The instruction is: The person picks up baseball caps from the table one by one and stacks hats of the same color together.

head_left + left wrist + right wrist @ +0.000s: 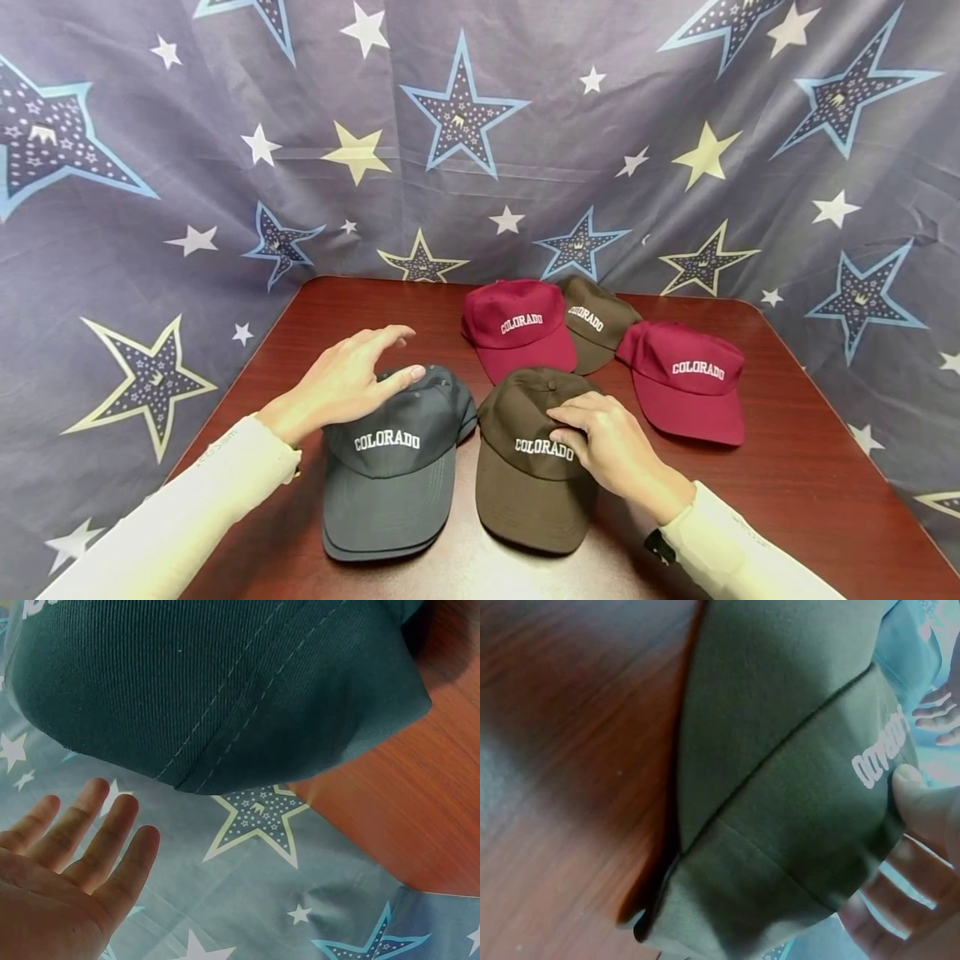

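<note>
Two dark blue-grey caps lie nested, the upper cap [390, 500] lettered COLORADO with the second brim just showing beneath. My left hand [348, 379] is over their crown, fingers extended and thumb apart. In the left wrist view, its spread fingers show beside the blue-grey cap [187, 697], holding nothing. Right of that pair, a brown COLORADO cap [532, 508] sits with its brim toward me. My right hand [607, 437] pinches its crown, thumb by the end of the lettering. The right wrist view shows the thumb against the brown cap [780, 802], fingers along the crown's edge.
Behind, a maroon cap [517, 317] overlaps another brown cap [596, 321]. A second maroon cap [690, 379] lies to the right, touching that brown one. All rest on a reddish wooden table [765, 492], with a star-patterned curtain [525, 75] around it.
</note>
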### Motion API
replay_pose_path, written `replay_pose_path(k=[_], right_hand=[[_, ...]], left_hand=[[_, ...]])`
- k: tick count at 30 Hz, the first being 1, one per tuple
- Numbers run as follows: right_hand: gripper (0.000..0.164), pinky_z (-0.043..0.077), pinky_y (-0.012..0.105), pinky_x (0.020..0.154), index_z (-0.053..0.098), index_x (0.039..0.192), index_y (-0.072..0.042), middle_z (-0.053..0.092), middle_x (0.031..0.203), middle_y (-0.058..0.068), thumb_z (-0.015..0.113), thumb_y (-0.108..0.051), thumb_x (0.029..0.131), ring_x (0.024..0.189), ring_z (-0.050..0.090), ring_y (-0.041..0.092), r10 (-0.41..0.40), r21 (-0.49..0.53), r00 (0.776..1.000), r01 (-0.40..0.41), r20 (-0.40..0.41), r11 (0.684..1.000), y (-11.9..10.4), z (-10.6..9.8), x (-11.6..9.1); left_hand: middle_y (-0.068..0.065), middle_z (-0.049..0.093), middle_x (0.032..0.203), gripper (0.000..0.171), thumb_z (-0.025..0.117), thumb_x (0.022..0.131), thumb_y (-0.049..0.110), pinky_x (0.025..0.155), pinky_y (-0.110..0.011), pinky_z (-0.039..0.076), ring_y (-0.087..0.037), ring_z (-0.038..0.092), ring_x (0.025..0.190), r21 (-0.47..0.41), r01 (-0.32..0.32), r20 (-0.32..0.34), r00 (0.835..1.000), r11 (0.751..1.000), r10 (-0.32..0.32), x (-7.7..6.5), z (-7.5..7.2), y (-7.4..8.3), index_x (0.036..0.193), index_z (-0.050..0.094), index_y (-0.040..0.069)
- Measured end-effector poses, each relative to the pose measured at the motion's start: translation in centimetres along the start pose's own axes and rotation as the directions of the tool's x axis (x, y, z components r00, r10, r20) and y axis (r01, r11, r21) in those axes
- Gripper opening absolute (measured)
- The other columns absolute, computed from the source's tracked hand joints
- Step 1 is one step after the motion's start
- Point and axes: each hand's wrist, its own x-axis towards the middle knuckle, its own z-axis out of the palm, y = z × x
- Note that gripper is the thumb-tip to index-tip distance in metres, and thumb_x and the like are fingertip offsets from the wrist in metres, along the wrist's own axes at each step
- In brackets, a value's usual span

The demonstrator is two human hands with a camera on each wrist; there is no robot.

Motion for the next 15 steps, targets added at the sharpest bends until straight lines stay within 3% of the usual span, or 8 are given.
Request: replay_pose_path(k=[8,15], right_hand=[[0.030,0.048,0.038,0.074,0.073,0.101,-0.014,0.066,0.096,-0.004,0.079,-0.028,0.076,0.093,0.058,0.011,0.016,-0.008,1.000,-0.016,0.018,1.000,-0.4,-0.9,0.3],[0.028,0.049,0.036,0.080,0.073,0.100,-0.015,0.067,0.094,-0.004,0.076,-0.035,0.080,0.091,0.058,0.010,0.088,0.015,0.996,-0.088,-0.026,0.996,-0.1,-2.1,1.1]], left_hand=[[0.006,0.060,0.111,0.064,0.049,0.084,0.072,0.083,-0.043,0.045,-0.014,0.055,0.096,-0.001,0.002,0.000,1.000,1.000,-0.002,-0.1,0.0,0.0,0.131,0.050,0.028],[0.006,0.060,0.111,0.065,0.049,0.084,0.072,0.082,-0.043,0.045,-0.013,0.055,0.095,-0.004,-0.001,0.002,1.000,1.000,0.001,-0.2,0.0,0.0,0.131,0.049,0.028]])
